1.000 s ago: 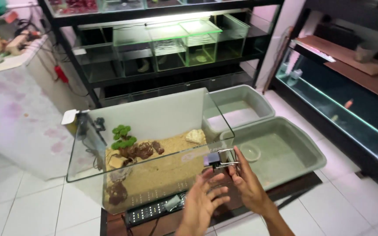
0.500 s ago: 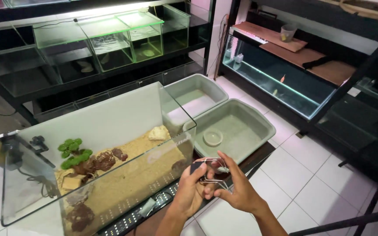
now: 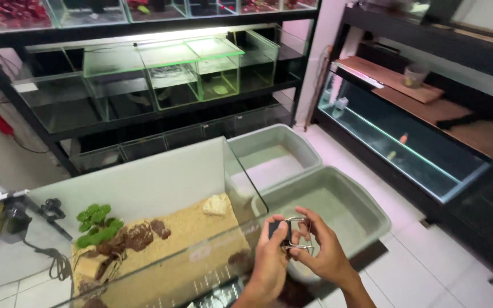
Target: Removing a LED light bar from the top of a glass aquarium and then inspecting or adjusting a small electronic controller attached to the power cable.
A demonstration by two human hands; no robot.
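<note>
Both hands hold one small part in front of me: a black block with a bent metal wire bracket [image 3: 295, 235]. My left hand [image 3: 270, 263] pinches the black end with thumb and fingers. My right hand [image 3: 325, 252] grips the wire loop from the right. The hands hover just outside the front right corner of a glass tank [image 3: 161, 188]. Inside the tank lie pale sand, brown driftwood [image 3: 129, 239], a small green plant [image 3: 95, 223] and a light stone [image 3: 217, 205].
Two grey plastic tubs [image 3: 366, 208] sit on the floor right of the tank. A small filter with a black cable [image 3: 7, 214] hangs on the tank's left wall. Black racks with glass tanks [image 3: 201, 71] stand behind and on the right. White tiles cover the floor.
My view has swung right, so the tank slid left in the picture. Both hands kept hold of the clip and shifted slightly around it.
</note>
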